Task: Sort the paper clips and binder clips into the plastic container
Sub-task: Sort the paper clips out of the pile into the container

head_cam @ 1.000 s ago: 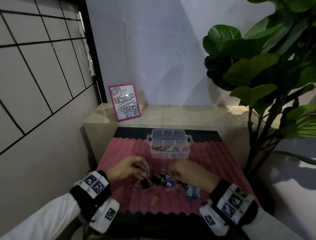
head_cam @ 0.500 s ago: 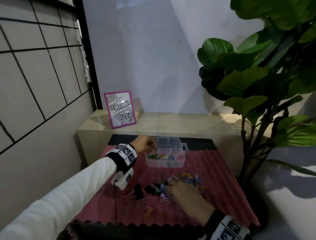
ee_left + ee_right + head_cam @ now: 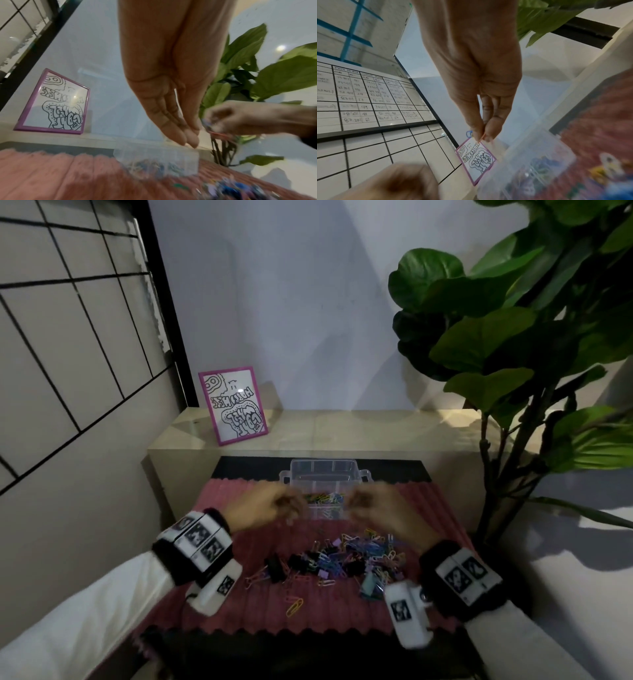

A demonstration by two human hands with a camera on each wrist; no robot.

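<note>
Notably, motion blur smears both hands in the head view, and the lettering on the pink-framed drawing [image 3: 234,405] stays unreadable. Left hand [image 3: 169,108]: fingers straight, pressed together, empty, tips just above the plastic container [image 3: 323,489]. Right hand [image 3: 481,97]: thumb and fingertips [image 3: 488,135] pinch a thin orange paper clip [image 3: 482,137] just beside the container; loose clips [image 3: 346,559] lie nearer the wrists.

Left hand [image 3: 164,88] fingers straight, together; right hand [image 3: 477,83] fingertips pinched.
</note>
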